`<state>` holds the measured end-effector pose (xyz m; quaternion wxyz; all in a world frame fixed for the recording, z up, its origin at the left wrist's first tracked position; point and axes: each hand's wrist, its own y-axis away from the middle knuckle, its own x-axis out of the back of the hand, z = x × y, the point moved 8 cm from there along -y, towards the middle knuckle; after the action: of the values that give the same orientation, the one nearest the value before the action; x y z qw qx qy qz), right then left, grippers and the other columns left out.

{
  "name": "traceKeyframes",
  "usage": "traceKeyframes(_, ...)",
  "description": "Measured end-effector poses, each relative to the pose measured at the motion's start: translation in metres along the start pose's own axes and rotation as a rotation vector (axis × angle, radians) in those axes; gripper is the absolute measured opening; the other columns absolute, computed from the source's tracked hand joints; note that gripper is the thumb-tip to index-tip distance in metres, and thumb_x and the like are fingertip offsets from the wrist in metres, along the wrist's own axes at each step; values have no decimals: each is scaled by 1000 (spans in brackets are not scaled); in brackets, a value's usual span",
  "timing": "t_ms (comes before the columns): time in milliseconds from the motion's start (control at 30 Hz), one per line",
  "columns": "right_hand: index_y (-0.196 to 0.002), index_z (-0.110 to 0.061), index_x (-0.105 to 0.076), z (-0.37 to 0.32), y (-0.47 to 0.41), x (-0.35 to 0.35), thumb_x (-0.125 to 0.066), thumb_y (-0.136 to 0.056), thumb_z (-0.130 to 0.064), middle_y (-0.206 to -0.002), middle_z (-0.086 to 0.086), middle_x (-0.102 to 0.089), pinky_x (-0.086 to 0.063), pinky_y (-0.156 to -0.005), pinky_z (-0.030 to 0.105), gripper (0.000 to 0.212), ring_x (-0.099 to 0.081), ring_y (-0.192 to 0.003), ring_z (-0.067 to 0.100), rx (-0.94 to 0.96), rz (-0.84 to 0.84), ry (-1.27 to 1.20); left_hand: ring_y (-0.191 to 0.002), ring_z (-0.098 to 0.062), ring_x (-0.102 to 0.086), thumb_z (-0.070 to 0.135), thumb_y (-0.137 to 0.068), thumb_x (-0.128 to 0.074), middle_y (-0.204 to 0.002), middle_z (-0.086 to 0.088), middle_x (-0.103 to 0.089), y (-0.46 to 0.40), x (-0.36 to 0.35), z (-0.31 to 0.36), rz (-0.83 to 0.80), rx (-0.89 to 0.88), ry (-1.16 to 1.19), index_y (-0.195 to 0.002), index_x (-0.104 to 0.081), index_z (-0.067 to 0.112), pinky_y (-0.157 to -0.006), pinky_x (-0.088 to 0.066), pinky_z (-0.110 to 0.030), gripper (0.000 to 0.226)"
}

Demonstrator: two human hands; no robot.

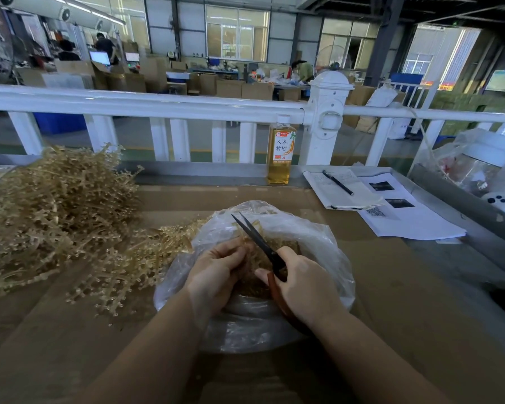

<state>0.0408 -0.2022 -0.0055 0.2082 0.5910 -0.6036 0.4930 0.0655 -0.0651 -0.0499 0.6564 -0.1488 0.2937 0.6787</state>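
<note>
view: head camera, looking down at the work surface
left hand [216, 272]: is pinching a golden sprig [247, 246] with curled fingers, over the open mouth of the plastic bag [321, 246]
right hand [306, 284]: is gripping the reddish handles of the scissors [260, 240], fingers clamped round them
scissors: are pointing up and away from the person, the blade tips standing slightly apart, the blades passing just beside the left fingertips
sprig: is being held between the two hands, above the bag's contents; its outline is hard to tell against them
plastic bag: clear, is sitting open on the cardboard surface [391, 301] under both hands, holding golden cut pieces [289, 246]
pile of golden branches [56, 217]: is lying left of the bag, its nearest strands reaching the bag's edge
bottle [280, 153]: is standing upright at the far edge, against the white railing [158, 104], holding amber liquid
notebook [341, 193]: is lying at the far right, a pen [337, 182] resting on it
printed sheets [408, 223]: are lying just beside the notebook
</note>
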Motion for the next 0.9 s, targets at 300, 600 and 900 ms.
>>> traceKeyframes(300,-104,-26,-53,2,1,-2,-50,-88,-61,-88,-6,-62,-50,-74,29,38,-60,-83,13,-6,-16,10,-67,-14,-71,-14,-80,-59,-77,-8,-72,-1,7,0,56,0,-23,-92,-64,2,-56,-55,-21,21)
traceKeyframes(600,-102,-27,-54,3,2,0,-51,-86,-62,-85,-8,-62,-43,-66,23,38,-58,-80,10,9,0,-11,-62,-12,-68,-12,-84,-56,-65,-4,-68,-4,7,2,122,-26,43,-71,-59,5,-54,-55,-20,22)
traceKeyframes(900,-102,-32,-47,-1,8,-2,-47,-85,-65,-84,-13,-49,-33,-66,22,36,-47,-80,7,86,-30,0,-59,-10,-67,-9,-89,-52,-62,-3,-67,-6,8,5,177,-46,122,-77,-56,5,-49,-52,-17,19)
